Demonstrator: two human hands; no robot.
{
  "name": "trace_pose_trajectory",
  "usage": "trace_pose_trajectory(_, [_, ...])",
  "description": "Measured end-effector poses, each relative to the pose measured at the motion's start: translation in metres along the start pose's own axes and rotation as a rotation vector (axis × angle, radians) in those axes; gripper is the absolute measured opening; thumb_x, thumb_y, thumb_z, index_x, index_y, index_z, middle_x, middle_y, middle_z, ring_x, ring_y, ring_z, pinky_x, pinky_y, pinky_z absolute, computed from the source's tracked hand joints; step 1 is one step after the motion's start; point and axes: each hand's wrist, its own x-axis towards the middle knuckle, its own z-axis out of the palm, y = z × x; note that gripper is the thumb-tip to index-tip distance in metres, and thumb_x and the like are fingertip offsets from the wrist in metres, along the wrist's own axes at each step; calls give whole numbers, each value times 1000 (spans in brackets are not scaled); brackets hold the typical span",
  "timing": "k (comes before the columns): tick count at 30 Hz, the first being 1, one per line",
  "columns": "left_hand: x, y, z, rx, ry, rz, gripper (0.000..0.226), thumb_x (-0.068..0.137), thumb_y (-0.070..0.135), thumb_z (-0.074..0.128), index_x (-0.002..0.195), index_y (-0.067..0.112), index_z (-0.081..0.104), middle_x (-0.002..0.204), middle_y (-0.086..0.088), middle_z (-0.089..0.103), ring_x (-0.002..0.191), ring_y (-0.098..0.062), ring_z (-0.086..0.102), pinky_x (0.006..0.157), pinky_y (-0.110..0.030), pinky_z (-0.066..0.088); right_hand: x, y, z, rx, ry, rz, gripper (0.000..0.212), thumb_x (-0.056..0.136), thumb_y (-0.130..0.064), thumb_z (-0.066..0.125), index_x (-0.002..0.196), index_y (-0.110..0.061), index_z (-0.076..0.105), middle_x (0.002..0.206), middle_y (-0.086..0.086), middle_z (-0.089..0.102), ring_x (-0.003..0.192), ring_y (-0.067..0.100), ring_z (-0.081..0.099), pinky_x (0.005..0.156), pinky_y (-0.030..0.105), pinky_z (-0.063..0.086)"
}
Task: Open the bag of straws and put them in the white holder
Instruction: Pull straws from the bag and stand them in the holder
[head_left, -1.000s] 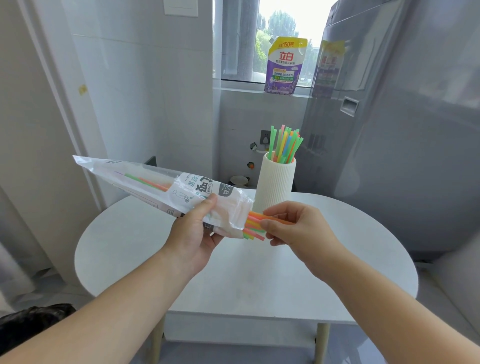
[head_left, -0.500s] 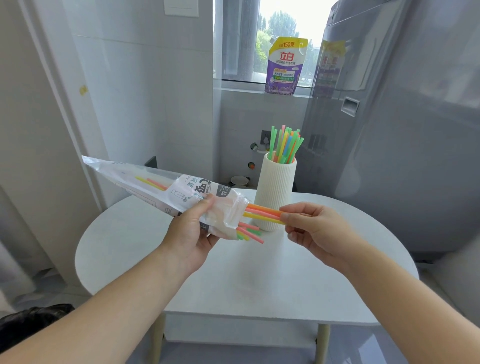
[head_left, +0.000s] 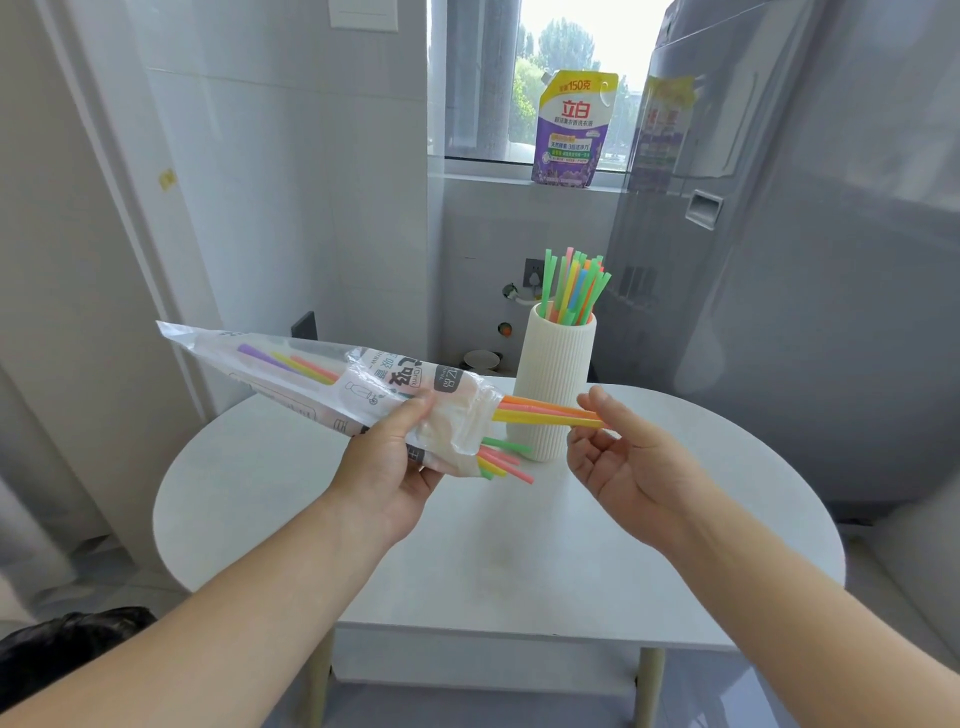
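Further out of the bag (head_left: 332, 382) than a second ago, a few orange and yellow straws (head_left: 545, 412) are pinched by the right hand (head_left: 628, 462) in front of the white holder (head_left: 553, 389). Above the surface (head_left: 311, 499), the left hand (head_left: 395, 467) grips the bag.

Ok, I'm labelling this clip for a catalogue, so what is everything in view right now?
straw bag: one, clear with white label, held in the air over the table, open end to the right
straws being pulled: a few, orange and yellow, partly out of the bag's mouth
straws left in the bag's mouth: several, green, pink, yellow, poking out lower down
white holder: one, ribbed, standing on the table
straws in the holder: many, mixed colours, upright
table: one, white, rounded
detergent pouch: one, purple and yellow, on the window sill
left hand: grips the bag
right hand: pinches the orange and yellow straws
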Motion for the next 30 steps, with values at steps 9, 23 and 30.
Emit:
trace_pose_trajectory(9, [-3,4,2,-25,1,9,38,91,15,74,128,21,69,87,4,81,70,-9,76,48,-21,55,0,23,-2,-329,-136,-61,59,60,-45,87,109,-16,72,89,3,72,73,12,67,66,27,56])
trace_pose_trajectory(23, [-13,-8,13,-62,-66,-38,36,89,17,75,125,21,70,101,-2,82,82,-16,79,55,-27,60,-2,33,35,-297,153,-246,46,81,-37,74,119,-13,65,110,10,76,104,29,73,94,51,58])
trace_pose_trajectory(30, [-14,-8,13,-85,-73,-61,25,92,17,74,116,23,72,97,1,82,80,-15,79,60,-28,63,-1,24,29,-320,164,-335,28,95,-31,66,111,-8,70,90,3,79,82,18,75,79,36,61])
